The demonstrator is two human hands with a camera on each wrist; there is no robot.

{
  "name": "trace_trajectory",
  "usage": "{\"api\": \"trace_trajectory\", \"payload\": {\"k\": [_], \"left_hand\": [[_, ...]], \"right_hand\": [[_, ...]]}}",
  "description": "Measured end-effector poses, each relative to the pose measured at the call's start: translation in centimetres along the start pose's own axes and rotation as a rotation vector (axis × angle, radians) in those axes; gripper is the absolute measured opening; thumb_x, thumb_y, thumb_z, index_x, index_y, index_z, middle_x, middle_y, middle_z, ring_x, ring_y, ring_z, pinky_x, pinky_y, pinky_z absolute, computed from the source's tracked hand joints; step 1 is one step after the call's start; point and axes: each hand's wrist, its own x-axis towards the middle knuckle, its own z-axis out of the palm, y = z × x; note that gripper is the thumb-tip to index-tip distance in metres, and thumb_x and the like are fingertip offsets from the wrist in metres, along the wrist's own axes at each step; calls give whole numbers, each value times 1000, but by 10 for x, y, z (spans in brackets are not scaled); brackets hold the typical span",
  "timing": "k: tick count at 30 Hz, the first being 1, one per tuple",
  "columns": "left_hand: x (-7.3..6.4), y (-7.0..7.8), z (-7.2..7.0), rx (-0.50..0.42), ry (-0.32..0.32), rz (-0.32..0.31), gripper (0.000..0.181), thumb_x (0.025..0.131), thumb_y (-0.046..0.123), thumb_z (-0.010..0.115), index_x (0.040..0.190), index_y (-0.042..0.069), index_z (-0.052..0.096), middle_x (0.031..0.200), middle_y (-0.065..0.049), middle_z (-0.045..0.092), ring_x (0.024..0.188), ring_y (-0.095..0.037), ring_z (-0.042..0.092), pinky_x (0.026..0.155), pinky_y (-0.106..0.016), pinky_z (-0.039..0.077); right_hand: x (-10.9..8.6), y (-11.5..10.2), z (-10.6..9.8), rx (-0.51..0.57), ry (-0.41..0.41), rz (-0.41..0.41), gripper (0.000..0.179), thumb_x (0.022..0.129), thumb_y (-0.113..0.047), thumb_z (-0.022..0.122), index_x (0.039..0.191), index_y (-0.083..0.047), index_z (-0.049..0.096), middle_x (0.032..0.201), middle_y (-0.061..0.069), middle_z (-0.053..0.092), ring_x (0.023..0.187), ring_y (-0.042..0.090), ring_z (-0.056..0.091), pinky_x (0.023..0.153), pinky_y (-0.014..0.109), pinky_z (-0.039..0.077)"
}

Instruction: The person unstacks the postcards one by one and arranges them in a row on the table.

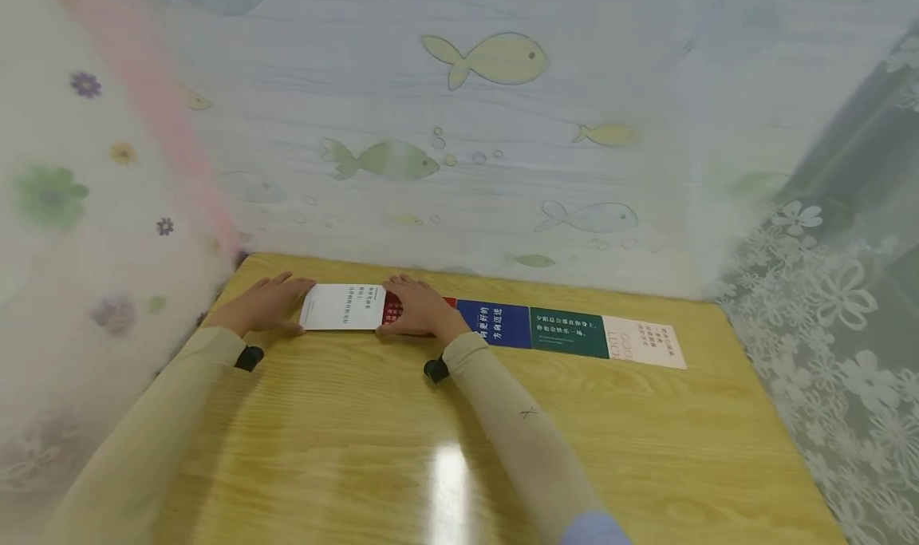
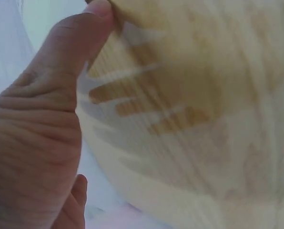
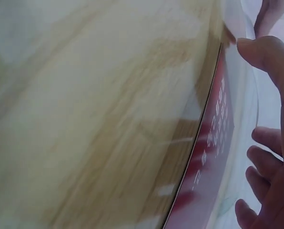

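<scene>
A white card (image 1: pixel 330 307) with vertical dark print lies near the back left of the wooden table. At its left end is my left hand (image 1: pixel 260 304), fingers toward the top corner, thumb toward the bottom one. My right hand (image 1: pixel 424 310) spans the opposite end, its fingers extended, and covers much of a red card (image 1: pixel 392 309). In the right wrist view the red card (image 3: pixel 212 131) runs beside the spread fingers, with the thumb (image 3: pixel 261 52) by the white card's corner. The left wrist view shows the left thumb (image 2: pixel 68 47); the card is hard to make out there.
Rightward from the red card runs a row of a blue card (image 1: pixel 506 325), a green card (image 1: pixel 567 333) and a cream card (image 1: pixel 646 342). A fish-patterned curtain (image 1: pixel 467 178) borders the table's back edge. Lace (image 1: pixel 804 329) hangs along the right side.
</scene>
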Motion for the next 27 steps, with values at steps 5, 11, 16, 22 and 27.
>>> {"api": "trace_trajectory", "payload": {"k": [5, 11, 16, 22, 27], "left_hand": [[8, 2, -5, 60, -32, -11, 95, 84, 36, 83, 156, -3, 34, 157, -32, 35, 146, -57, 21, 116, -74, 18], [8, 7, -13, 99, -45, -14, 94, 82, 35, 84, 153, -4, 38, 154, -33, 38, 145, -57, 25, 117, -73, 21], [8, 10, -18, 107, -81, -34, 94, 82, 37, 84, 154, -3, 38, 156, -32, 36, 145, -56, 24, 118, -72, 20], [14, 10, -19, 122, -132, -65, 91, 82, 38, 84, 153, 0, 41, 157, -31, 36, 145, -56, 26, 119, -71, 20], [14, 13, -22, 124, -159, -70, 91, 83, 39, 82, 153, -1, 40, 157, -32, 34, 146, -56, 25, 119, -71, 19]], "right_hand": [[3, -1, 2, -4, 0, 1, 94, 88, -62, 69, 161, -16, 32, 169, 6, 25, 158, 24, 14, 129, 45, 16], [8, 0, 9, 1, -3, 9, 93, 88, -62, 69, 161, -16, 34, 168, 6, 27, 158, 23, 17, 129, 44, 16], [9, 0, 9, 4, -11, 27, 93, 87, -62, 69, 161, -18, 33, 168, 4, 27, 158, 22, 15, 129, 44, 16], [9, -1, 10, 7, -17, 39, 94, 87, -63, 69, 161, -19, 31, 169, 4, 25, 158, 22, 13, 129, 45, 16], [10, -1, 12, -14, -26, 53, 95, 87, -65, 67, 162, -20, 29, 170, 4, 23, 158, 21, 13, 129, 45, 16]]}}
